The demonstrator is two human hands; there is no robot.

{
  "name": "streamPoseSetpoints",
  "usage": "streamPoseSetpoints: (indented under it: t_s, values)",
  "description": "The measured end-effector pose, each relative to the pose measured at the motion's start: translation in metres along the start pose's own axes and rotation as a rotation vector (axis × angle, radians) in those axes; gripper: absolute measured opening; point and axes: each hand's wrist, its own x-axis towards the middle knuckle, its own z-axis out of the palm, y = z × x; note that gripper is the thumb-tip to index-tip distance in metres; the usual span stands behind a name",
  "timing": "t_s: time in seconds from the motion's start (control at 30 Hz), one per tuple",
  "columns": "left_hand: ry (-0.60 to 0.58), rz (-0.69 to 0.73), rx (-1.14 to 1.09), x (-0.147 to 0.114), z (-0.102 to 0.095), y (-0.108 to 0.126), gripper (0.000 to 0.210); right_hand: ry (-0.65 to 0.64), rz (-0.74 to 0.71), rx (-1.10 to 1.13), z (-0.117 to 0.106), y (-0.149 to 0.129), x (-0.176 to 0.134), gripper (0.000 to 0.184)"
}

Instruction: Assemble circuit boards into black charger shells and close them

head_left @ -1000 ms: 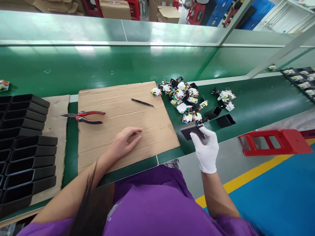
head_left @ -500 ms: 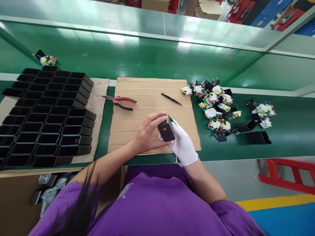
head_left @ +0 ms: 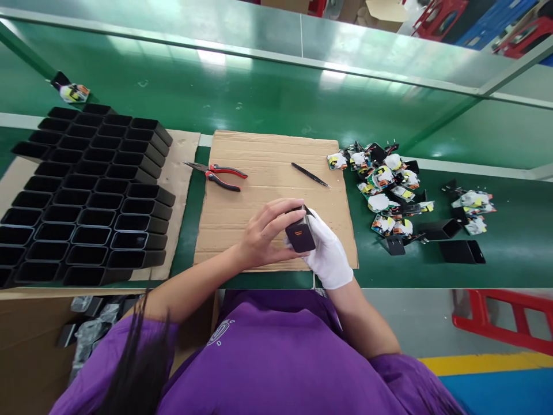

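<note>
A small black plastic housing [head_left: 301,237] with an orange mark on its end face is held between both hands, over the near part of a cardboard sheet [head_left: 233,225]. My left hand [head_left: 270,233], bare, has its fingers over the top and its thumb along the lower edge. My right hand [head_left: 329,253], in a white glove, wraps the housing's right side; some of its fingers are hidden behind it. On the cardboard lie red-and-black pliers [head_left: 220,175] to the left and black tweezers [head_left: 310,174] behind the hands.
Rows of black open housings [head_left: 95,216] stand on cardboard at the left. Circuit board assemblies [head_left: 382,184] are heaped to the right, with more boards [head_left: 473,206] and two loose housings [head_left: 462,252] beyond. A red stool [head_left: 496,314] stands below the bench at right.
The housing has tilted slightly in my hands, so its marked end faces me a little more. The whole view has shifted slightly; both hands keep their hold.
</note>
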Motion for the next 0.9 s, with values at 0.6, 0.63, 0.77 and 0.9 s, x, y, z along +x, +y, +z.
streamPoseSetpoints:
  t_s: [0.6, 0.63, 0.77, 0.9]
  values:
    - [0.091, -0.725, -0.881, 0.005, -0.002, -0.048, 0.066, -0.265, -0.244, -0.584, -0.001, -0.054, 0.075, 0.068]
    - [0.095, -0.725, -0.909, 0.005, -0.003, -0.050, 0.067, -0.266, -0.267, -0.631, 0.002, -0.057, 0.079, 0.055]
    - [0.136, -0.704, -0.764, 0.002, 0.003, -0.053, 0.067, -0.169, -0.369, -0.849, 0.016, -0.055, 0.090, 0.032]
    - [0.209, -0.672, -0.391, -0.002, 0.008, -0.059, 0.058, -0.141, -0.463, -1.030, 0.023, -0.041, 0.093, 0.036]
